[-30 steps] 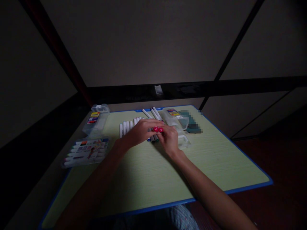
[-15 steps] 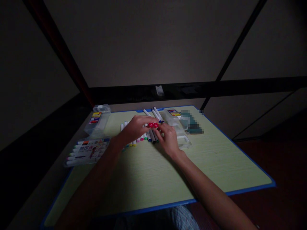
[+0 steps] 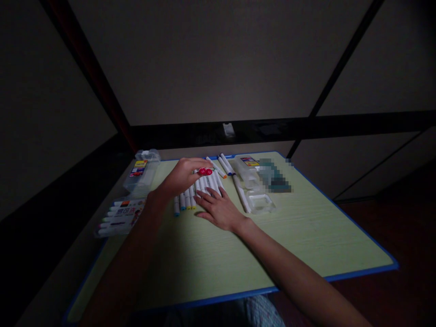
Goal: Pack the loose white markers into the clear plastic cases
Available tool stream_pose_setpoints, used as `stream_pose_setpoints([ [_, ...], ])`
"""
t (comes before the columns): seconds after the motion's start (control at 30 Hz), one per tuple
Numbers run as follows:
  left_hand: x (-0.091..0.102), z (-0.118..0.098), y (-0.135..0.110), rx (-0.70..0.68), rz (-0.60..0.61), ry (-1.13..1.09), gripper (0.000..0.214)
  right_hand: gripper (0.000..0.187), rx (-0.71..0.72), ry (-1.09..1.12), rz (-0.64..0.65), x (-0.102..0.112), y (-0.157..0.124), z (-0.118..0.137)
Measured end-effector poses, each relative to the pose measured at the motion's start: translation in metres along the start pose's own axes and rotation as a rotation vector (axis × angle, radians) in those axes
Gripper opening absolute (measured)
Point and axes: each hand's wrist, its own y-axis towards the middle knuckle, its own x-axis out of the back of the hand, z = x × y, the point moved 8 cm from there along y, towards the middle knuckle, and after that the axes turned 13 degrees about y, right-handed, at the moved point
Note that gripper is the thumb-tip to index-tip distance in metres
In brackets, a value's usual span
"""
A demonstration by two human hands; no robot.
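Two red-ended markers [image 3: 205, 171] are pinched in my left hand [image 3: 184, 176], held above the table with their round red ends facing me. Below and beside them lies a row of white markers [image 3: 187, 200] with coloured ends, some teal and some yellow. My right hand [image 3: 223, 210] rests with fingers spread over the near ends of the row's right part, hiding those ends. Just right of the row, a single white marker [image 3: 241, 193] lies at a slant next to an opened clear plastic case [image 3: 262, 202].
At the left stand a clear case [image 3: 141, 177] and a flat pack of markers [image 3: 119, 215] overhanging the table edge. Behind the row lie an orange-ended marker [image 3: 218, 168] and blue-ended markers [image 3: 226, 164]. A blurred-out teal item [image 3: 274, 175] sits at the right of the blue-edged table [image 3: 306, 240].
My right hand has left the red-ended markers and come down, spread, onto the row. My left hand has moved a little left, still holding the two red-ended markers.
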Motion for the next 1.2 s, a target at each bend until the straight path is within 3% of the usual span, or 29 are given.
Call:
stream_pose_setpoints([
  [0.3,-0.009,0.015,-0.005,0.066,0.019,-0.016,0.022,0.05,-0.028,-0.006,0.03,-0.007,0.0,-0.003],
  [0.83,-0.015,0.013,-0.004,0.041,0.021,-0.06,0.021,0.045,-0.174,-0.011,-0.046,-0.004,0.002,-0.01],
  [1.03,-0.023,0.02,-0.008,0.062,-0.025,-0.112,0.02,0.046,-0.211,-0.016,-0.079,-0.002,0.001,-0.016],
  [1.2,-0.036,0.027,-0.026,0.106,-0.084,-0.138,0.023,0.043,-0.212,-0.019,-0.076,-0.001,0.0,-0.017],
])
